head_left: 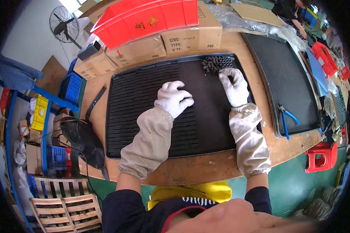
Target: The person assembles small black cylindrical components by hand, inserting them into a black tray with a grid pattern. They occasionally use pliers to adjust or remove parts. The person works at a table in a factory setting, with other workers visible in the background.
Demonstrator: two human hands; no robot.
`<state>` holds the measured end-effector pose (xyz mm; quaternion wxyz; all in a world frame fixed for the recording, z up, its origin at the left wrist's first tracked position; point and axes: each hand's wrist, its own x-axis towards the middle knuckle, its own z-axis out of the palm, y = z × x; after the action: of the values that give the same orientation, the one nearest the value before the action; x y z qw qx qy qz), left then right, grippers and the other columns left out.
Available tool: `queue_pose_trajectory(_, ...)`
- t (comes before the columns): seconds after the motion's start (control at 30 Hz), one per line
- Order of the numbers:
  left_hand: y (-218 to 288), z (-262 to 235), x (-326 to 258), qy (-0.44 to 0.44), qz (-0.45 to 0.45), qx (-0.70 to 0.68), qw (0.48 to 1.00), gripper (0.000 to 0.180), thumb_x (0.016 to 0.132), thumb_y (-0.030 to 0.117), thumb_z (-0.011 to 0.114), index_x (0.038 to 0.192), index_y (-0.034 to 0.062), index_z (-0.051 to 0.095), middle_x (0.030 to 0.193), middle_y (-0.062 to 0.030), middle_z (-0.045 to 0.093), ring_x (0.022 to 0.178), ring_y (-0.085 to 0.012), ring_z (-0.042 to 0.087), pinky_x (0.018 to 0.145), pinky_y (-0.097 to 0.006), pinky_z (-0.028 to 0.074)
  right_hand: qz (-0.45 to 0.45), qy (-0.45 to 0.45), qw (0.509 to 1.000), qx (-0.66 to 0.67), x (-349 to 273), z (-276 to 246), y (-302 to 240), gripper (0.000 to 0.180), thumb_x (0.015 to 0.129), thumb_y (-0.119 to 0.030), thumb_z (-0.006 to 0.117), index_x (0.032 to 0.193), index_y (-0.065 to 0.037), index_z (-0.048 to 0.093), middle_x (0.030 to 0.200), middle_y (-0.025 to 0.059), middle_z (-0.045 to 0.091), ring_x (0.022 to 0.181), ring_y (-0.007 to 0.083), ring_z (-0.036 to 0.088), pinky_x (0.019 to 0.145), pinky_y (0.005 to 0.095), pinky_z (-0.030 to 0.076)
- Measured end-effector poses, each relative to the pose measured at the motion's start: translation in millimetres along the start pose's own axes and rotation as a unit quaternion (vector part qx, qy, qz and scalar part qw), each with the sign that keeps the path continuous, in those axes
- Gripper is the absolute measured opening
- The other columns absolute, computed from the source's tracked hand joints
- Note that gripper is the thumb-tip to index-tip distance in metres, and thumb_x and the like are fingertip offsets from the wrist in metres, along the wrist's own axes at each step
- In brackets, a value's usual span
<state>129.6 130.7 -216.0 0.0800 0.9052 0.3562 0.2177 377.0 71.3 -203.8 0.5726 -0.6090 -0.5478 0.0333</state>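
Note:
A large black tray lies on the table in front of me. Long rows of short black tube pieces fill its left and middle part, laid side by side. My left hand, in a white glove, is over the right edge of these rows with its fingers bent and apart, and nothing shows between them. At the tray's far right corner, loose black tubes are heaped, some with their round ends showing. My right hand, also gloved, is at the near side of this heap, thumb and forefinger closed together; what they pinch is hidden.
Cardboard boxes carrying a red bin stand behind the tray. To the right, blue-handled pliers rest on another black tray. A black mesh bag hangs at the table's left edge. People work at the far right.

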Motion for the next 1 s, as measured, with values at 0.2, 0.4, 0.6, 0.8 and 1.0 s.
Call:
queue_pose_trajectory(0.2, 3.8, -3.4, -1.9, 0.022, 0.08, 0.019, 0.996, 0.02, 0.076, 0.024, 0.072, 0.096, 0.0224, 0.077, 0.126, -0.0067, 0.062, 0.12, -0.0341, 0.053, 0.099, -0.048, 0.046, 0.008, 0.0, 1.0, -0.01, 2.5, -3.7, 6.3, 0.011, 0.088, -0.014, 0.072, 0.098, -0.008, 0.072, 0.098, 0.0107, 0.07, 0.093, 0.0261, 0.067, 0.085, 0.035, 0.052)
queue_pose_trajectory(0.4, 2.3, 7.9, 5.1, 0.003, 0.192, -0.059, 0.98, 0.028, 0.075, 0.006, 0.062, 0.095, 0.0214, 0.074, 0.095, -0.0066, 0.071, 0.094, -0.0303, 0.066, 0.081, -0.044, 0.054, 0.078, 0.032, 0.996, -0.015, 9.6, -14.8, 27.7, 0.019, 0.091, -0.024, 0.07, 0.102, -0.009, 0.072, 0.103, 0.0127, 0.07, 0.099, 0.028, 0.067, 0.089, 0.0355, 0.051)
queue_pose_trajectory(0.6, 13.1, -2.6, 4.1, -0.015, 0.163, -0.009, 0.986, 0.022, 0.077, 0.01, 0.062, 0.091, 0.0217, 0.074, 0.095, -0.0047, 0.071, 0.094, -0.0281, 0.066, 0.081, -0.041, 0.054, -0.021, -0.107, 0.916, -0.385, 27.0, -52.2, 22.4, 0.019, 0.085, -0.026, 0.072, 0.096, -0.01, 0.071, 0.098, 0.0167, 0.069, 0.092, 0.0307, 0.069, 0.08, 0.0403, 0.054)
queue_pose_trajectory(0.8, 18.1, -0.8, 8.5, 0.054, 0.12, -0.015, 0.991, 0.024, 0.077, 0.01, 0.064, 0.095, 0.0223, 0.073, 0.095, -0.0041, 0.07, 0.095, -0.0265, 0.065, 0.082, -0.039, 0.053, 0.021, -0.236, 0.837, -0.494, 14.5, -51.2, 15.0, 0.028, 0.074, -0.03, 0.079, 0.095, -0.012, 0.073, 0.1, 0.0114, 0.069, 0.102, 0.0316, 0.064, 0.085, 0.0447, 0.052)
queue_pose_trajectory(1.0, 16.5, 3.4, 6.5, 0.096, 0.149, -0.039, 0.983, 0.028, 0.074, 0.006, 0.067, 0.097, 0.0207, 0.072, 0.099, -0.0041, 0.068, 0.092, -0.0262, 0.064, 0.08, -0.04, 0.054, 0.001, -0.25, 0.843, -0.476, 13.4, -44.8, 14.5, 0.023, 0.072, -0.025, 0.079, 0.093, -0.017, 0.074, 0.104, 0.0086, 0.066, 0.103, 0.0316, 0.062, 0.086, 0.0444, 0.051)
